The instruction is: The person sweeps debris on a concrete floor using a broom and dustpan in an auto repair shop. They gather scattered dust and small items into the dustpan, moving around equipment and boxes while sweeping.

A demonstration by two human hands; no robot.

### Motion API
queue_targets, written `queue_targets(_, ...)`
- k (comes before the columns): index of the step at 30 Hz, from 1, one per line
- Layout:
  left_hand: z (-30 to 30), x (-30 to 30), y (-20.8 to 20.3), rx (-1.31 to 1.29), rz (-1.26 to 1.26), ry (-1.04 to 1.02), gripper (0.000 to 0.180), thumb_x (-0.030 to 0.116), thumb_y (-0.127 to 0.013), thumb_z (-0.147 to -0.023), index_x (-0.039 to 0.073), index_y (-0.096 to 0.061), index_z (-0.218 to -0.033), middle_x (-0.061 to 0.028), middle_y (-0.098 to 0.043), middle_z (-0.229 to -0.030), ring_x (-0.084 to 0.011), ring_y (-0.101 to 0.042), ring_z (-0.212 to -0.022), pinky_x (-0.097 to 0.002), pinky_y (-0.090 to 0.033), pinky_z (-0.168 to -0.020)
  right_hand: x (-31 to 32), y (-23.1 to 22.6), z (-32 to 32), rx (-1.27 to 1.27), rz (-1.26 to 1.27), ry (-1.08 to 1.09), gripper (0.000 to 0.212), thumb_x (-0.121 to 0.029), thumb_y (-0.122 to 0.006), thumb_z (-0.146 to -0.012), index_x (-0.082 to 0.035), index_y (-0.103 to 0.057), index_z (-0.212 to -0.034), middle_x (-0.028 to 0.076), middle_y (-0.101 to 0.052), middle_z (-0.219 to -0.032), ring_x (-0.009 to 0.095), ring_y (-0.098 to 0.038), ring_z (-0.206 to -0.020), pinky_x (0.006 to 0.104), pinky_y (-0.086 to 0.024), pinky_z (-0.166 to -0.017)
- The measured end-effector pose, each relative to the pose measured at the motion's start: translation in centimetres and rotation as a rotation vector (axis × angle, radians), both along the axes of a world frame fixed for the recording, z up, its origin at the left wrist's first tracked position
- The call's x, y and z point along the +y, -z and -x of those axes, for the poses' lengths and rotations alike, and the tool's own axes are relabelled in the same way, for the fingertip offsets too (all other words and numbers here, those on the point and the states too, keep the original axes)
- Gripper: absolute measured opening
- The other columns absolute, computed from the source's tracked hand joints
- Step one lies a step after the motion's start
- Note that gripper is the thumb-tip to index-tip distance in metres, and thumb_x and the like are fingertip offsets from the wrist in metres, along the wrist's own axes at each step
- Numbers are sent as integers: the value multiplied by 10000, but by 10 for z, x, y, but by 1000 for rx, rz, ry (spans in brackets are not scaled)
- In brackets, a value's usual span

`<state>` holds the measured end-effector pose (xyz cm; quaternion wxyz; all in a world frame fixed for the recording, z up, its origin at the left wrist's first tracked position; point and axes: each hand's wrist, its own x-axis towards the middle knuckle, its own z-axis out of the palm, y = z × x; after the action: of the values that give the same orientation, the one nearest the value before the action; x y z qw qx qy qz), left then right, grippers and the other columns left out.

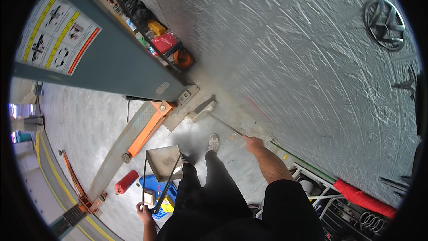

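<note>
The grey embossed wall (276,49) fills the right side of the view, meeting a pale concrete floor (71,120). A grey-green lift column (129,62) stands at upper left, with an orange lift arm (147,131) extending from beside its foot. The long-handled metal dustpan (163,160) is left of the person's legs, partly overlapping a blue case (149,181); whether its lip touches the floor cannot be told. The left hand (144,214) is closed around the dustpan's black frame, well back from the tray. The broom (205,111) reaches forward, its head beside the column's base plate (186,96); the right hand (254,144) grips the stick at its near end, close to the wall. A red fire extinguisher (126,182) lies near the dustpan. Small scraps (232,137) lie near the broom stick. For a sound stroke, the bristles are best kept flat to the floor, worked along the base plate's edge and drawn inward with short, low pulls. The tray should be held level and clear of the extinguisher, and the stick kept from scraping the wall.
</note>
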<state>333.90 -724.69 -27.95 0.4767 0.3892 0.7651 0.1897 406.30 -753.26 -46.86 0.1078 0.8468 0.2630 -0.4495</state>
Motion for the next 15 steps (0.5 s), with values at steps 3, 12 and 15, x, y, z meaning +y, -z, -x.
queue_targets(3,-3,-7,1,-30,41,-13,227,6,-602,-1053,147,-654,-1224,26,-571,-846,-63,-482,-631,-273,-357,-566,-57,-36,-18,17,109,-34,672,-227,-630,-1087,-429,-519,-1718,187,-805,-1342,397,-796,-1212,562,-634,-993)
queue_targets(12,-6,-32,21,-4,46,-58,229,4,-620,-1059,157,-672,-1221,51,-565,-800,-63,-459,-677,-289,-335,-610,-168,-127,12,-28,17,-127,628,-324,-603,-1134,-391,-505,-1751,210,-839,-1078,454,-799,-957,605,-626,-886)
queue_targets(15,-4,-37,21,-4,99,-106,228,4,-623,-1057,151,-668,-1226,31,-582,-785,-80,-511,-635,-293,-392,-576,-115,-90,24,-61,-138,-147,640,-282,-624,-1109,-413,-532,-1729,209,-810,-976,439,-788,-890,613,-604,-817)
